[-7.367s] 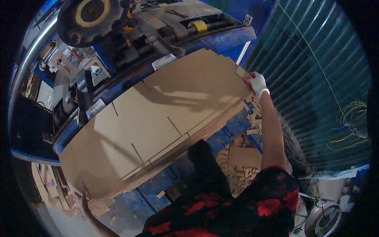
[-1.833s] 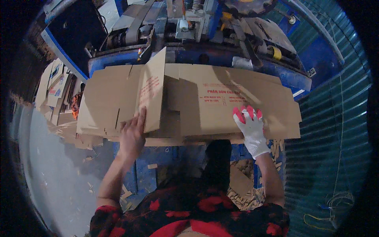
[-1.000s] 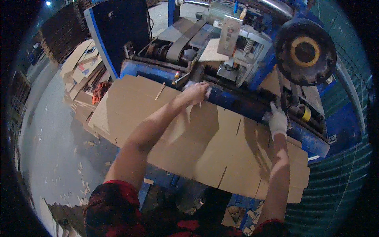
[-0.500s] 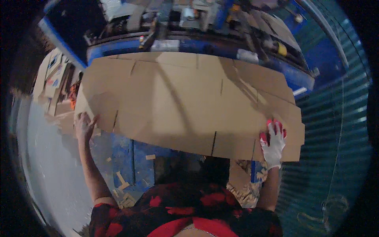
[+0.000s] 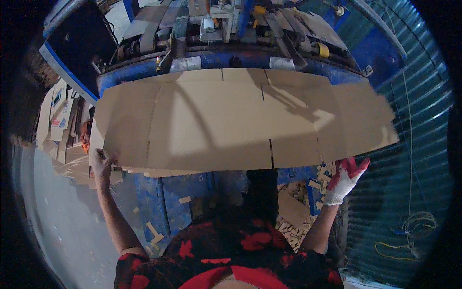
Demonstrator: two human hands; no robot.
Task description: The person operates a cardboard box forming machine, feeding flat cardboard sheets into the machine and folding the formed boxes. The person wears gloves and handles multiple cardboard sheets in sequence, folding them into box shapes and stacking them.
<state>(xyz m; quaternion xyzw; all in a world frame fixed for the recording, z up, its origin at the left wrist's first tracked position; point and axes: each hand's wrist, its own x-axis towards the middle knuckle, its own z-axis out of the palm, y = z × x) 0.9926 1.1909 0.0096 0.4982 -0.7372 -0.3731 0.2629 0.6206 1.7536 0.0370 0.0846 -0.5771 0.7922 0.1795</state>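
Observation:
A wide brown cardboard sheet point(image 5: 231, 120), slotted and creased, stretches in front of me below a blue machine. My left hand point(image 5: 104, 166), bare, is closed at the sheet's near left corner, with the thumb along the edge. At the near right edge is my right hand point(image 5: 345, 180) in a white glove with red fingers. Its fingers are spread, and their tips meet or nearly meet the sheet's edge; I cannot tell whether they touch it. More cardboard layers point(image 5: 166, 172) peek out under the near edge.
The blue machine point(image 5: 240, 58) with belts and rollers spans the far side. Stacked cardboard point(image 5: 60, 120) stands at the left. Cardboard scraps point(image 5: 291, 226) litter the area below. A green corrugated wall point(image 5: 414, 139) rises at the right, with a coiled cable point(image 5: 416, 226) beside it.
My right hand has gone from lying on top of the sheet to its near edge, with fingers spread. The sheet's right end has swung up and rightward; my left hand stays at its corner.

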